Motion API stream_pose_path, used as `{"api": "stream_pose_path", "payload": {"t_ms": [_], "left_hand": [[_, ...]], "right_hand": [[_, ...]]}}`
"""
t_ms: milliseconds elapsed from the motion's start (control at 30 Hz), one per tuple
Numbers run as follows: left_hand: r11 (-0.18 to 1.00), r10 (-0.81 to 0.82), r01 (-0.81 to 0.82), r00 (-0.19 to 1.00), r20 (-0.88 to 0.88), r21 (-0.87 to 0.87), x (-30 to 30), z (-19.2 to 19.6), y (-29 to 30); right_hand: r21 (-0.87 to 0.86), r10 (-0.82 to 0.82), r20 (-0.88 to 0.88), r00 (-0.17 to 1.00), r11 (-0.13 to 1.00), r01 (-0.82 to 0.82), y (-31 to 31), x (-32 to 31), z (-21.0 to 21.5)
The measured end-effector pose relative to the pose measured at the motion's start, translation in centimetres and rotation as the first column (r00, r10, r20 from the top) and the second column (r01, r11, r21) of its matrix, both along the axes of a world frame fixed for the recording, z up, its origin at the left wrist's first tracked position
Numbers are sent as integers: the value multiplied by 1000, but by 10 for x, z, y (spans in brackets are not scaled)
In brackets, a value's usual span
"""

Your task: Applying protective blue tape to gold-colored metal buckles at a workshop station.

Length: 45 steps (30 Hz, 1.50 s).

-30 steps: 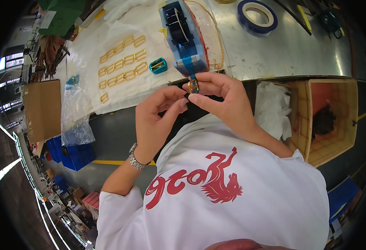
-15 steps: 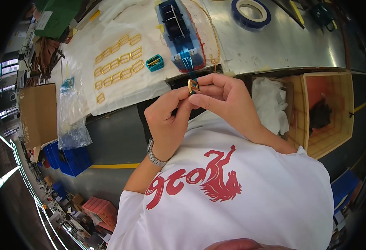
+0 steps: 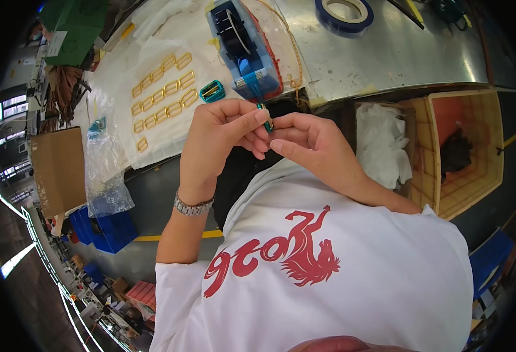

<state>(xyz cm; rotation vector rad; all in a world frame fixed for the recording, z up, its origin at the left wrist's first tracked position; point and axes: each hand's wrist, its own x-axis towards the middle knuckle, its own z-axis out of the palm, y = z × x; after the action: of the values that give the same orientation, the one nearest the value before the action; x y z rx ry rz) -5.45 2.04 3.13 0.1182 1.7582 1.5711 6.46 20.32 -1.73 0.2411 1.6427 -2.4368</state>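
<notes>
In front of my chest, at the table's edge, a small gold buckle [image 3: 266, 119] is partly covered with shiny blue-green tape. My left hand [image 3: 217, 135] is closed, pinching the buckle between thumb and forefinger. The curled fingertips of my right hand [image 3: 319, 144] meet the buckle's right side, its thumb lying below; part of this grip is hidden. A blue tape dispenser [image 3: 228, 61] stands just beyond, with a strip of blue tape [image 3: 252, 85] reaching from it toward the buckle. To its left lies a buckle wrapped in teal tape [image 3: 212, 91].
Rows of gold rectangular buckles [image 3: 164, 91] lie on the white-covered table left of the dispenser. A blue tape roll [image 3: 345, 26] rests on the metal surface at right. Below it are a bin of white wrapping [image 3: 382, 144] and a wooden crate [image 3: 468, 193]. A clear plastic bag [image 3: 105, 182] hangs at left.
My left hand has moved up and turned, its thumb now on the buckle near the dispenser. Blue tape now covers more of the buckle, while my right hand stays close beside it.
</notes>
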Motion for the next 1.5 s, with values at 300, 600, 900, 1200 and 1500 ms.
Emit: {"api": "stream_pose_path", "payload": {"t_ms": [300,600,900,1200,1500], "left_hand": [[995,-59,32,949,309,91,-30,-9,-12],[992,-17,-55,838,546,116,-44,-11,-8],[962,148,-260,755,638,84,-30,-10,-9],[916,249,-368,832,496,158,-1,-2,-13],[954,123,-225,895,428,196,-8,1,-9]], "right_hand": [[136,-13,-284,959,989,54,9,-30,-16],[132,-123,-307,944,977,170,-1,-42,-16],[151,-147,-272,951,970,192,-3,-46,-10],[56,-157,-289,944,982,181,-7,-42,-7],[26,-121,-278,953,991,134,-2,-41,-11]]}}
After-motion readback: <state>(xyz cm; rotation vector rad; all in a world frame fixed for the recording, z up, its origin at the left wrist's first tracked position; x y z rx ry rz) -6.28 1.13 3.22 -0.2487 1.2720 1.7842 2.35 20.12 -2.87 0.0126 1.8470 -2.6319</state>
